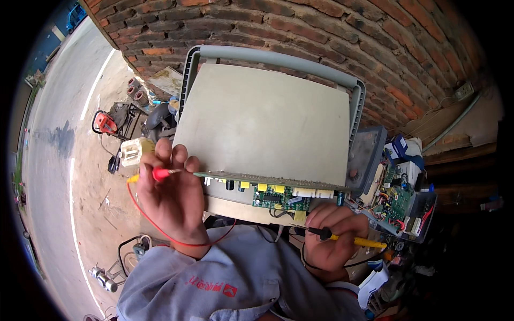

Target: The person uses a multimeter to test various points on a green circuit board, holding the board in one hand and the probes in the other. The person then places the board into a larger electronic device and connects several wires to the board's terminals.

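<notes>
My left hand point(170, 200) is shut on a red test probe point(160, 174) whose metal tip touches the left end of a long green circuit board point(267, 184), seen edge-on. A red wire point(160, 230) trails from the probe down past my wrist. My right hand point(332, 232) grips a black and yellow probe point(353, 239) just below the board's right end. A smaller green board point(278, 198) with yellow parts hangs under the long one. Behind it stands a large beige panel point(262, 120) in a grey frame point(278, 58).
A brick wall point(321, 32) rises behind the panel. To the right lie more circuit boards point(399, 200) and loose wires. On the left, sandy ground point(91, 176) holds a red tool point(105, 123), a pale plastic part point(131, 151) and scattered items beside a road point(48, 139).
</notes>
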Motion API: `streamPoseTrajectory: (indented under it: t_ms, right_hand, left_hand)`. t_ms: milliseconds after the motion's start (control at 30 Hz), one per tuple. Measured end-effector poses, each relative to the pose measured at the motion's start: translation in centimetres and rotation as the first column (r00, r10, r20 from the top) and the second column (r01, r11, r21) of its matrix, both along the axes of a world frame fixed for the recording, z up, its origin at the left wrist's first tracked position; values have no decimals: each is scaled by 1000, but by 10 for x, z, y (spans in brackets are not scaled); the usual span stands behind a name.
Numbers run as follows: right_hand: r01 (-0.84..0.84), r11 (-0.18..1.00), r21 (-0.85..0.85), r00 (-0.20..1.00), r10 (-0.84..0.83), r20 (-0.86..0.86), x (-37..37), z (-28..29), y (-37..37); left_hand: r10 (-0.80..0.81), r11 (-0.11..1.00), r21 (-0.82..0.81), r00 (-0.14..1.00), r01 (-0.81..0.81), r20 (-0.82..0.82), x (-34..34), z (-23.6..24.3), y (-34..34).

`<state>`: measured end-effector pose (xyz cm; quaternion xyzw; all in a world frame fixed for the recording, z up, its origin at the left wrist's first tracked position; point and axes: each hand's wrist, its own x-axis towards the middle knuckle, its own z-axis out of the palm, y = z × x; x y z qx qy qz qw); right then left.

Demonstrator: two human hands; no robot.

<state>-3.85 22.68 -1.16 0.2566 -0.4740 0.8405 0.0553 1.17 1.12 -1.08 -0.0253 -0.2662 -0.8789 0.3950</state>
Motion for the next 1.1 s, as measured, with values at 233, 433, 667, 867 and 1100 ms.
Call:
streamPoseTrajectory:
  t_ms: [233,433,667,867,1100]
  right_hand:
    - [-213,974,76,976,215,-25,-10,3,12]
    - [-313,946,79,950,312,24,-16,4,16]
    - [-295,953,68,953,299,-47,-15,-2,16]
    - [-174,985,5,978,174,-119,-11,-10,8]
    - [-147,986,77,977,157,-147,-12,-7,9]
  left_hand:
    - [-112,932,262,885,251,-451,-6,18,-16]
    - [-160,900,238,785,365,-598,4,-10,3]
    - [-33,999,-48,981,24,-193,6,3,4]
    - [-10,939,-344,1000,4,-14,-4,4,5]
    - [-82,937,-336,995,97,60,-2,5,6]
